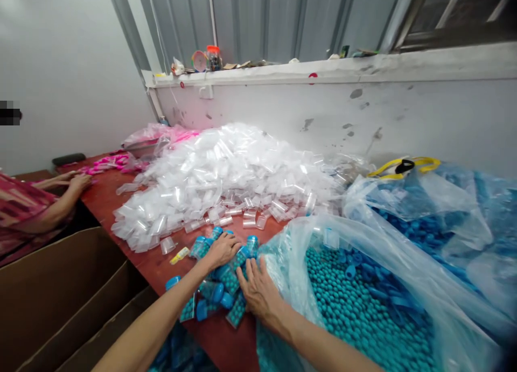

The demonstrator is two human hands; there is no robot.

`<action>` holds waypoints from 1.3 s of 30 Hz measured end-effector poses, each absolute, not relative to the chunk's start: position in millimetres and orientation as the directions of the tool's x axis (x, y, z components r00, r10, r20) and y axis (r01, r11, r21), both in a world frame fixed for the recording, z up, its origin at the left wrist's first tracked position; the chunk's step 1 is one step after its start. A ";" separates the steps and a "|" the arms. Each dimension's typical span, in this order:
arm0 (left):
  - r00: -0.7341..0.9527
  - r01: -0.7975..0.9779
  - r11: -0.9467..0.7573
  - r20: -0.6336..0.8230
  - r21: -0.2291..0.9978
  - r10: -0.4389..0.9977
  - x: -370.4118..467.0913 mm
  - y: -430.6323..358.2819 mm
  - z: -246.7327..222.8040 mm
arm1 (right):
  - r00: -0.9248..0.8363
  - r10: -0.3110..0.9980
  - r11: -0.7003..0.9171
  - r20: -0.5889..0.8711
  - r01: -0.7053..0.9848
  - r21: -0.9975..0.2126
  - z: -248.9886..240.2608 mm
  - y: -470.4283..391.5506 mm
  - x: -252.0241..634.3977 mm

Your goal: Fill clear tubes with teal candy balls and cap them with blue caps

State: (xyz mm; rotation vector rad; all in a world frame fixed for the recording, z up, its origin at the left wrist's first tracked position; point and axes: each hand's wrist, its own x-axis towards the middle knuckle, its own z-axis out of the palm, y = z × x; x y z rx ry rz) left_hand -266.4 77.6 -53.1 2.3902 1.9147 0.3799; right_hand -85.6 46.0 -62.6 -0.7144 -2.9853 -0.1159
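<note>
Small clear jars with blue lids, filled with teal balls, lie in a loose heap at the front of the red table. Over the far side of this heap rests my left hand, its fingers stretched out and slightly bent against the jars. My right hand lies along the heap's right side with fingers spread, touching the jars. Neither hand is wrapped round a jar. Close to the right hand stands a clear plastic bag, open at the top, holding teal balls and blue plastic pieces.
Behind the jars rises a large pile of clear plastic cups. A small yellow item lies on the red table. More blue pieces fill a bag at right. Cardboard boxes stand left, near another person's hands and pink pieces.
</note>
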 end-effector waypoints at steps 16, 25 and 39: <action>-0.226 0.956 0.214 0.041 0.202 0.973 -311.8 -90.0 -30.5 | -0.983 0.039 0.987 0.177 0.010 -0.160 -35.0 -10.3 -123.7; -0.265 0.951 0.237 0.125 0.201 0.956 -336.2 22.2 -39.9 | -0.868 0.478 0.876 -0.130 0.461 0.143 -47.2 100.7 -116.2; -0.135 0.964 0.103 0.116 0.244 0.984 -331.6 56.1 -78.7 | -0.773 0.521 0.836 -0.363 0.548 0.032 -34.1 122.2 -112.9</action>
